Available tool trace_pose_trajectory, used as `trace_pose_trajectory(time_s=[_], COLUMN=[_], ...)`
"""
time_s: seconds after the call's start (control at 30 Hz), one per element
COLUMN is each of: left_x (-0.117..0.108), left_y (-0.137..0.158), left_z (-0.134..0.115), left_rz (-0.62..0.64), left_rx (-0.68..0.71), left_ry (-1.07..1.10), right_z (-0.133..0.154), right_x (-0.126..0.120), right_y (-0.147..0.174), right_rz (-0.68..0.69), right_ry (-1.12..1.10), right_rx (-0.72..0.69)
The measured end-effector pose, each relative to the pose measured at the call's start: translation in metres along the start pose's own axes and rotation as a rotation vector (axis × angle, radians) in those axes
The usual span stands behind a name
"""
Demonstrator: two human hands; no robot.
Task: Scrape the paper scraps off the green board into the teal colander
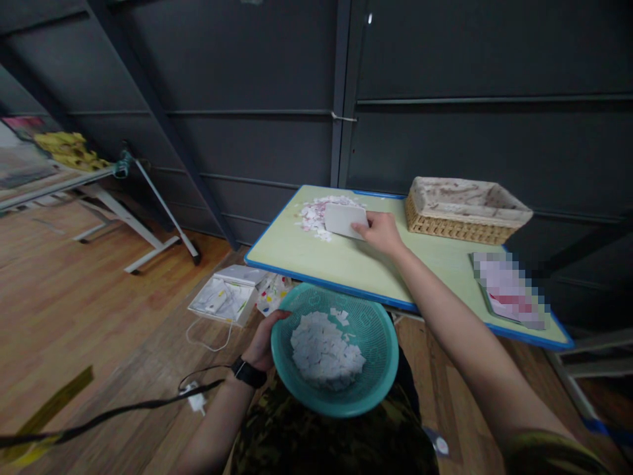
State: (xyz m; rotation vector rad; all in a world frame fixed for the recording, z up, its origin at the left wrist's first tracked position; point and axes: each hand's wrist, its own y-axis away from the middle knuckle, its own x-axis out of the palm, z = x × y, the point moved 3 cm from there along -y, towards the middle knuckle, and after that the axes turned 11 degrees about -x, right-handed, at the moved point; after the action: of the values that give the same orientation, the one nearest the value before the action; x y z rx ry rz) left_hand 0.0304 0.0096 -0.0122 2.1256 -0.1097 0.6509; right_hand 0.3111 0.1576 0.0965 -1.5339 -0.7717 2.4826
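Observation:
My left hand (267, 338) grips the rim of a green plastic colander (380, 356) at its left side, below the table's front edge. Inside the colander lies a heap of small white paper pieces (324, 349). My right hand (383, 231) is closed on the right end of a flat white card (345, 219), held over the table. The card's left edge meets a spread of paper scraps (312, 214), white with some pinkish ones, and covers part of them.
The pale green table (291, 254) has a blue edge. A fabric-lined wicker basket (459, 227) stands at its back right, with a blurred-out flat object (509, 290) nearer me. On the floor are an open white box (222, 297), a cable (148, 402) and a power strip (194, 396).

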Motion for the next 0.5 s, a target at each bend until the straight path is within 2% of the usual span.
trace_pose_trajectory(time_s=[0.5], left_x=[-0.0029], left_y=[-0.0030], left_z=[0.0011], left_rz=[0.020], left_rx=[0.035], left_ry=[0.008], right_z=[-0.0014], right_x=[-0.0002], right_y=[0.0022], right_rz=[-0.039], right_ry=[-0.081], right_rx=[-0.040])
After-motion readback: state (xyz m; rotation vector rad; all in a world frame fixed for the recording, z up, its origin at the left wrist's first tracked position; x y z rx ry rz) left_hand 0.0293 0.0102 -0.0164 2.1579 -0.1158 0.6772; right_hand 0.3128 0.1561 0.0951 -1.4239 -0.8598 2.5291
